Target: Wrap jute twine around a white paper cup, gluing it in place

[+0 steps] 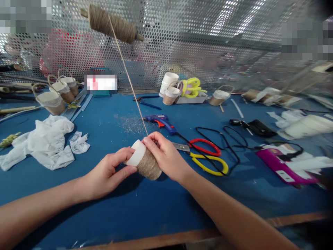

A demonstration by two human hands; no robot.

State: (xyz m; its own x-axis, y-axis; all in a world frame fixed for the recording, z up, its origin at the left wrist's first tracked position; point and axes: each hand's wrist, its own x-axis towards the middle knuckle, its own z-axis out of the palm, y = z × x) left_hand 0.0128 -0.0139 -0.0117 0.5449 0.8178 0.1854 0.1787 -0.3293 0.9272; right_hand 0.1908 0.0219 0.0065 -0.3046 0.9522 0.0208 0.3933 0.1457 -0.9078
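A white paper cup (148,165), its lower part wound with brown twine, lies tilted between both hands above the blue table. My left hand (109,170) is closed on the cup's bare white rim, with fingers at the opening and the thumb outside. My right hand (166,156) grips the twine-covered side, thumb and index finger pinching the twine (132,88) where it meets the cup. That strand runs taut up to a large twine spool (111,24) on a rod. Just beyond the hands lies a blue glue gun (161,121).
Scissors (208,156) with red and yellow handles lie right of my right hand, crossed by a black cord. White lace (44,139) is heaped at left. Small handled baskets (50,102) stand behind it. A purple box (283,165) lies at right. Perforated metal (161,41) closes the back.
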